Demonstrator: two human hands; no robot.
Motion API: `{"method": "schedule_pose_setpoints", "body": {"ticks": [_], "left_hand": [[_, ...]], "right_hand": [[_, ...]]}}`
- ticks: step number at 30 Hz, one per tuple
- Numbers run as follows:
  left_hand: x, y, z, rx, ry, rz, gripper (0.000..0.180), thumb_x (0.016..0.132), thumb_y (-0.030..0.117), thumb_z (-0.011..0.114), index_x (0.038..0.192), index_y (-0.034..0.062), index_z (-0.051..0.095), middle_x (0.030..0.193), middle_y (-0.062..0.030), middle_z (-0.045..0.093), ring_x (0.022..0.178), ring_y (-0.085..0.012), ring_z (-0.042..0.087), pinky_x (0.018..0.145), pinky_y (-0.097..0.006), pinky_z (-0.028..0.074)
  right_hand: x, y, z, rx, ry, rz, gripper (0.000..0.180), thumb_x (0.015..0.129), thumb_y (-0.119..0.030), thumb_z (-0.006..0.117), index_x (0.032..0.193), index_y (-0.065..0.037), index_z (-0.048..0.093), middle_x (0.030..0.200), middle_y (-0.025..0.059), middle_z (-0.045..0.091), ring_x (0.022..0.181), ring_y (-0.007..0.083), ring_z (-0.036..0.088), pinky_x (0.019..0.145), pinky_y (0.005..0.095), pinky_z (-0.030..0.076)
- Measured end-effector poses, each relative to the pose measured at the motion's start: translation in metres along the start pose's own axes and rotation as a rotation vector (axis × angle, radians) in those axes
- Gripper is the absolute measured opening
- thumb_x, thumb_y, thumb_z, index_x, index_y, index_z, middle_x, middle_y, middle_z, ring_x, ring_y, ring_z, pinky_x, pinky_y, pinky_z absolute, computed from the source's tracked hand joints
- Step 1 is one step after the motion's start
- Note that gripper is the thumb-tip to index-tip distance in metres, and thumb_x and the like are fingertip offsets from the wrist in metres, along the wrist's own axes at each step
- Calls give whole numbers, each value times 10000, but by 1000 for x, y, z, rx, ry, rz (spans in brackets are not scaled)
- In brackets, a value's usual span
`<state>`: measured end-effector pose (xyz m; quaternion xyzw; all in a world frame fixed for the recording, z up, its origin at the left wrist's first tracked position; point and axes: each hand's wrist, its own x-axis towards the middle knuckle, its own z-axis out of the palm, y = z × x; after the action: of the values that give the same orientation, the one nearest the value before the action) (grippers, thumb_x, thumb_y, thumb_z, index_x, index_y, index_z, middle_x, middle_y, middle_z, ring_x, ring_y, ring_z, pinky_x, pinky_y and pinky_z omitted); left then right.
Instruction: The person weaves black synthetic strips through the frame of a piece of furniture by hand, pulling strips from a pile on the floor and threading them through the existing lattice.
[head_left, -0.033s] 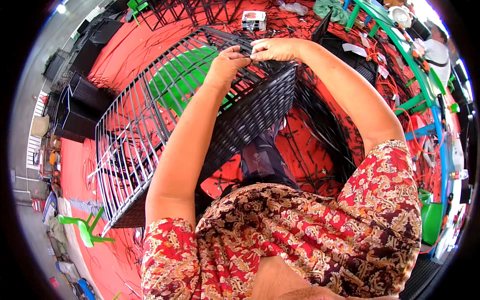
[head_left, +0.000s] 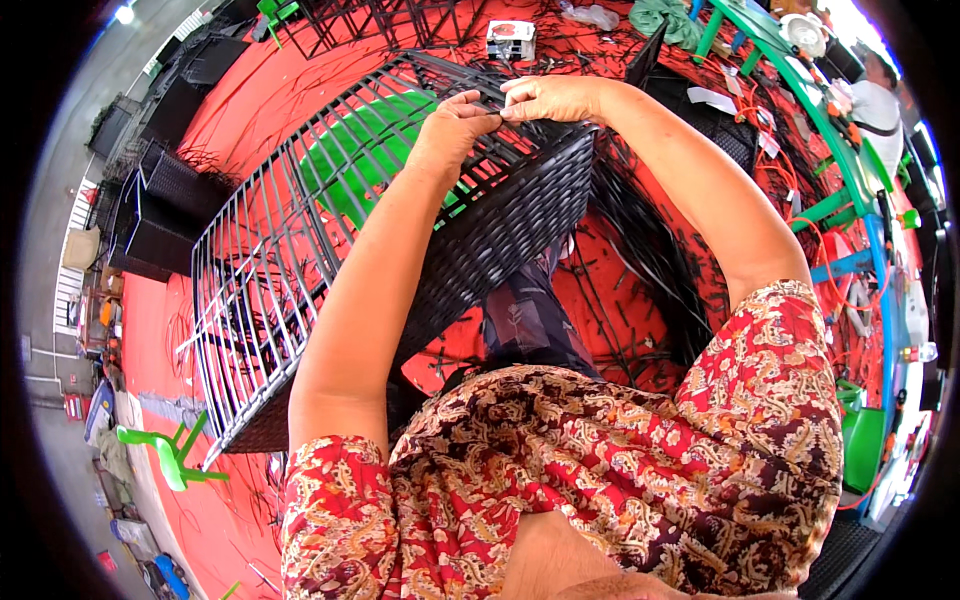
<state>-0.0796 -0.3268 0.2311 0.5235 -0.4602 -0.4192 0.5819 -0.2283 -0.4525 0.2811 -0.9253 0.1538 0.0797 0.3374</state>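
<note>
A dark furniture frame (head_left: pixel 520 205) lies tilted in front of me, its near side woven in black wicker and its broad face crossed by bare grey slats. Over its far right end, my left hand (head_left: pixel 452 132) is closed in a pinch. My right hand (head_left: pixel 550 99) is pinched too, its fingertips meeting those of the left. Between them seems to be a thin black wicker strand, mostly hidden by the fingers. Through the slats shows a bright green surface (head_left: pixel 345 170). Long black strands (head_left: pixel 665 275) hang in a bundle right of the woven side.
Strand offcuts litter the red floor (head_left: pixel 450 340). A green stool (head_left: pixel 172 455) lies at the left, and black wicker pieces (head_left: pixel 160 215) stand behind it. A white box (head_left: pixel 511 40) sits at the far side. Along the right runs a green-framed table (head_left: pixel 835 130) with orange cords; a person (head_left: pixel 878 105) is beyond.
</note>
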Motion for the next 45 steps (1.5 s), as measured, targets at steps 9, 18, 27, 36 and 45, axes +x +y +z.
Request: {"method": "schedule_pose_setpoints", "body": {"ticks": [9, 18, 27, 36, 45], "left_hand": [[-22, 3, 0, 1312, -24, -22, 315, 732, 430, 539, 951, 256, 682, 1418, -54, 271, 1326, -253, 180, 999, -608, 122], [-15, -10, 8, 1027, 15, -25, 342, 726, 394, 618, 998, 192, 671, 1425, -87, 264, 1268, -232, 312, 997, -534, 178], [-6, -21, -5, 216, 9, -10, 147, 726, 128, 643, 766, -12, 665, 1201, -61, 486, 1053, -162, 471, 821, -316, 367], [-38, 15, -29, 820, -16, 116, 161, 695, 249, 645, 783, 125, 699, 1265, -118, 464, 1156, -252, 425, 934, -363, 337], [-46, -3, -13, 1297, 11, -88, 325, 794, 458, 477, 1008, 292, 655, 1442, -56, 218, 1337, -268, 146, 988, -624, 110]], "right_hand": [[-4, -10, 2, 132, 107, 55, 222, 739, -189, 584, 596, -27, 531, 1251, 135, 467, 1006, 164, 489, 843, 307, 376], [4, -7, 9, -274, 5, -46, 224, 747, -237, 580, 673, -26, 586, 1315, 210, 383, 1098, 265, 469, 887, 343, 376], [-6, -6, 8, -122, 169, -130, 264, 801, -300, 585, 1005, -135, 616, 1358, 193, 329, 1273, 290, 296, 1027, 370, 246], [13, -11, 30, -8, 93, -167, 391, 870, -361, 518, 739, 3, 579, 1311, 164, 397, 1119, 222, 438, 926, 332, 332], [16, -19, 36, -150, 150, -121, 278, 809, -188, 535, 612, 4, 495, 1290, 166, 408, 952, 182, 518, 795, 312, 406]]}}
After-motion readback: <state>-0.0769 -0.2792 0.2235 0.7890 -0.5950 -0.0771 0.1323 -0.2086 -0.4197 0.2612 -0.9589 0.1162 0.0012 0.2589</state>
